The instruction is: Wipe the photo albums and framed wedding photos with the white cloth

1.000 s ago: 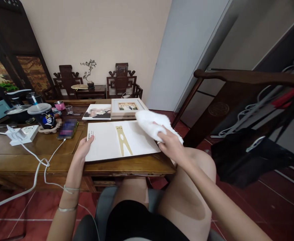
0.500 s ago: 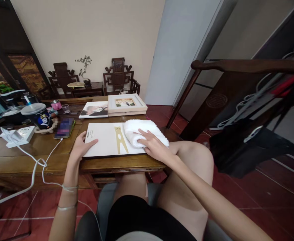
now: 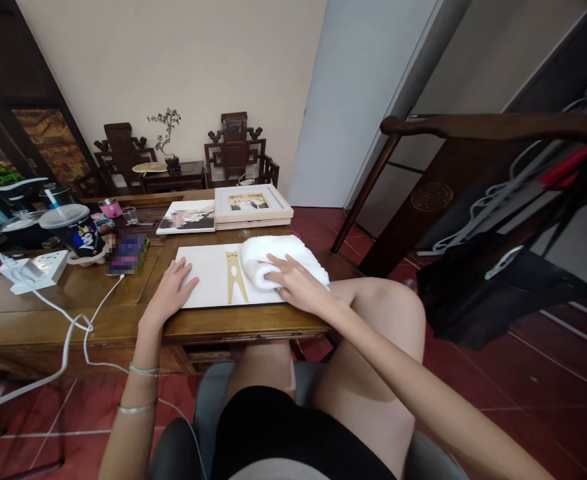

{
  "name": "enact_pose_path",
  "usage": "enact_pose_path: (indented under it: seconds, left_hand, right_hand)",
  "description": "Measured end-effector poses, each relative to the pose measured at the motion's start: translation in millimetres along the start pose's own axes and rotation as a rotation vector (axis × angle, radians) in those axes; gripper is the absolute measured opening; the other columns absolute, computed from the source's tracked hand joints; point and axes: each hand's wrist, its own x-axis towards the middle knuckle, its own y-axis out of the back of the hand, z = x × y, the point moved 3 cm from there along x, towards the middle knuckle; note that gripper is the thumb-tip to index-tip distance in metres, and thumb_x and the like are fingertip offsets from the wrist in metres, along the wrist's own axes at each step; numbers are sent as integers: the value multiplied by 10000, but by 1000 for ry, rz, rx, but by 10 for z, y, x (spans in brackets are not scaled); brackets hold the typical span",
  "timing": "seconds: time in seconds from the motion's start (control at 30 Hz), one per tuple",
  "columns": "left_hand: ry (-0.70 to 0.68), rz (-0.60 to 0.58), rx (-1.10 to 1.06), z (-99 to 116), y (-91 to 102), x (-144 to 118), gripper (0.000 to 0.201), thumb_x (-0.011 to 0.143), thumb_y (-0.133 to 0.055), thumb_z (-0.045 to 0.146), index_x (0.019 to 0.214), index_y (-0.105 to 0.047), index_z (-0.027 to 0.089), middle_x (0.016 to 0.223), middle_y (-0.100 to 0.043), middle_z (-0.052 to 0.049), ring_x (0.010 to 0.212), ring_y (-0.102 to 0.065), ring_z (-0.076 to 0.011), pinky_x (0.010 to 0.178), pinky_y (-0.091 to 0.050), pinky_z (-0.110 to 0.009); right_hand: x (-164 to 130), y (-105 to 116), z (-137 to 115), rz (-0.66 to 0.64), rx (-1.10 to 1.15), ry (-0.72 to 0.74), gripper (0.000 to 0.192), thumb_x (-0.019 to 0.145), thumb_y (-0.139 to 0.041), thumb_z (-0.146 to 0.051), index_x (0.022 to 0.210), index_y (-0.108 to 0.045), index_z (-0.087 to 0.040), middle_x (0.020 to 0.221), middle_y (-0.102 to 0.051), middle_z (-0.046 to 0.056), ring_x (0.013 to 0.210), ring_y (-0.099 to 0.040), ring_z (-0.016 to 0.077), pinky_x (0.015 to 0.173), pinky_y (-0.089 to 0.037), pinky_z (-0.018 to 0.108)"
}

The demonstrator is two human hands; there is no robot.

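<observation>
A flat white box-like board lies near the front edge of the wooden table. My left hand rests on its left end, open, with fingers spread on the top face. On the board's right part sits a thick folded white towel, which hides that side. My right hand holds the towel from above, fingers over its rolled left edge and thumb low beside it. Left of the towel shows a tan clothes-peg shape with ear-like points; I cannot tell whether it is printed or loose.
Behind the board lie a photo print and a boxed picture frame. To the left are a phone, a power strip, a lidded cup and loose white cables. A wooden chair stands at the right.
My right hand and the towel have slid a little left. My left hand has moved from the board's left edge onto its top, fingers now spread flat.
</observation>
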Motion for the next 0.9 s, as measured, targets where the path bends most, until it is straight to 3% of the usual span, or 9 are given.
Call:
enact_pose_path:
  seconds: [0.13,0.27,0.37,0.57,0.67,0.77,0.9]
  left_hand:
    - [0,-44,4,-42,-52,3,613,942,-409,511,1374,-519,90,1563,-359,-175,1496,-206,-315,1210,-217,-470]
    - [-1,-53,-6,-22,-42,9,622,952,-356,476,1399,-489,64,1555,-372,-179,1485,-255,-277,1220,-206,-432]
    - [18,-59,10,-20,-48,16,613,958,-315,429,1415,-465,49,1552,-377,-178,1475,-283,-265,1226,-191,-442]
    - [-20,-20,36,-20,-86,31,543,948,-307,321,1398,-484,74,1523,-431,-161,1449,-345,-256,1221,-231,-459]
    - [-13,-23,49,-15,-83,41,542,933,-328,300,1381,-495,44,1511,-440,-186,1440,-362,-262,1219,-242,-446]
    - [-7,-18,64,-9,-66,52,536,922,-346,302,1359,-517,43,1483,-475,-192,1419,-398,-262,1214,-260,-423]
    - [-18,17,88,9,-60,57,514,925,-347,295,1329,-540,45,1454,-502,-201,1389,-434,-282,1197,-293,-454]
  right_hand:
    - [363,-14,151,-55,-6,-41,548,751,-438,53,1223,-651,-127,1402,-545,224,1401,-404,324,1117,-311,580]
    - [638,-40,252,-57,-10,-57,570,748,-409,68,1232,-641,-124,1362,-584,211,1414,-385,314,1101,-327,562]
    - [510,-20,181,-55,-10,-54,547,735,-414,64,1193,-656,-113,1387,-557,226,1399,-409,316,1115,-311,557]
    - [-316,264,-258,-100,79,70,481,659,-413,51,985,-694,-161,1429,-540,160,1415,-389,291,1159,-289,542]
    - [-543,383,-341,-101,105,95,492,634,-394,51,951,-693,-177,1408,-567,142,1392,-427,273,1155,-320,521]
    - [-473,331,-235,-96,121,94,502,625,-389,50,963,-688,-169,1431,-544,153,1410,-398,275,1154,-315,535]
    - [-78,101,65,-65,109,51,495,650,-424,41,1032,-681,-143,1421,-544,189,1429,-357,300,1152,-281,580]
